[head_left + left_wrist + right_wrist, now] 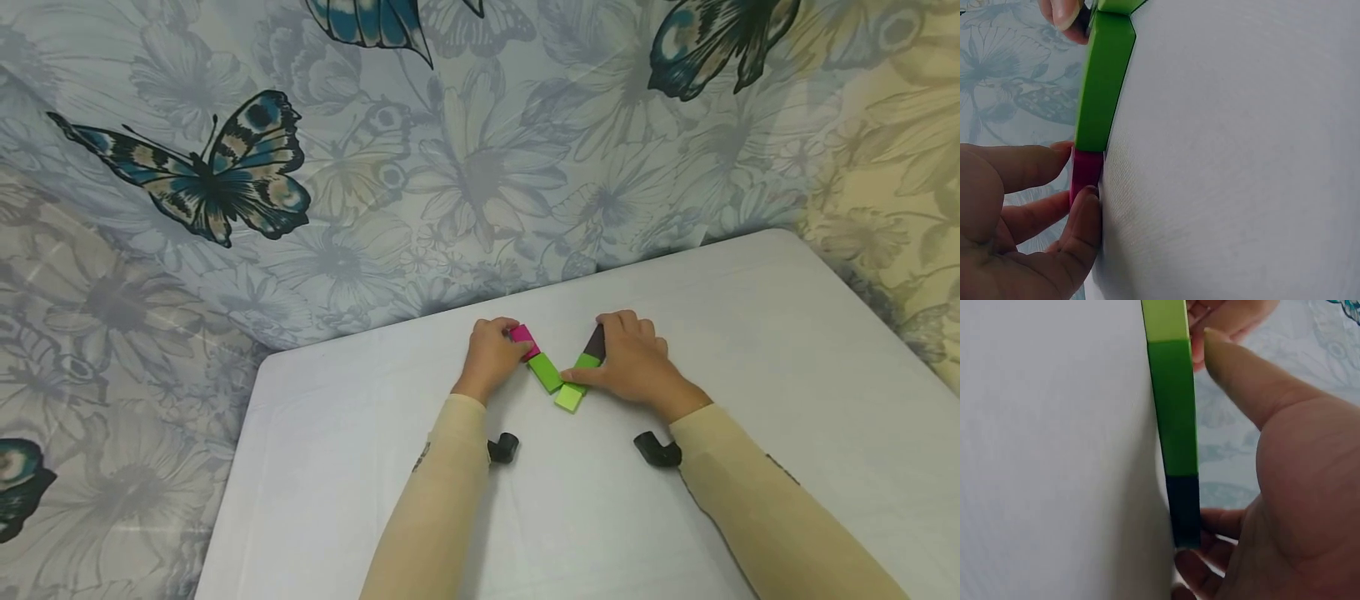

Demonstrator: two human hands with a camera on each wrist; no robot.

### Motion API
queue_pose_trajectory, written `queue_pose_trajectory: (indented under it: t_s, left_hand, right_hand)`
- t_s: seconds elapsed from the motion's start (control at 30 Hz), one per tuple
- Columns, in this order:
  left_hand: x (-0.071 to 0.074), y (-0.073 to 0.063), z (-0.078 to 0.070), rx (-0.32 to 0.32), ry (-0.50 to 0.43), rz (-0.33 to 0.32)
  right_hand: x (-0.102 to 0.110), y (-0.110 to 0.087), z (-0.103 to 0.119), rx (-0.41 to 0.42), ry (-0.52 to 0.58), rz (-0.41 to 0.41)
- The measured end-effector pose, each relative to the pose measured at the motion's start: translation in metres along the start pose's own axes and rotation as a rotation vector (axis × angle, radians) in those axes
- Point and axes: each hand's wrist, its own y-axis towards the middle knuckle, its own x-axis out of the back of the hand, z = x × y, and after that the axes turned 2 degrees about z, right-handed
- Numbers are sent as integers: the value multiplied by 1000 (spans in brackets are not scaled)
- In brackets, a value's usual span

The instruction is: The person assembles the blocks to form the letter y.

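Several small coloured blocks form a V on the white table. The left arm of the V has a magenta block (pixel 524 337) at its far end and a green block (pixel 545 373) beside it. At the point of the V lies a lime block (pixel 568 398). Another green block (pixel 1174 409) and a dark block (pixel 1184 509) make the right arm. My left hand (pixel 491 354) pinches the magenta block between thumb and fingers. My right hand (pixel 636 358) spans the right arm, fingers curled at the dark block's end, its thumb (pixel 1235 362) stretched along towards the lime block.
The white table (pixel 360 467) has its far edge against a wall with butterfly and flower patterns (pixel 480 167). Dark curved pieces (pixel 657 451) show beside both wrists, next to the beige sleeves (pixel 435 500).
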Motion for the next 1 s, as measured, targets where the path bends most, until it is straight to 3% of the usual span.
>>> queue_pose_trajectory:
  t_s: [0.4, 1.0]
  left_hand:
    - [1, -3, -3, 5, -11, 13]
    - [0, -6, -4, 27, -11, 16]
  right_hand:
    - [-5, -3, 3, -22, -11, -37]
    - [-4, -1, 6, -28, -13, -27]
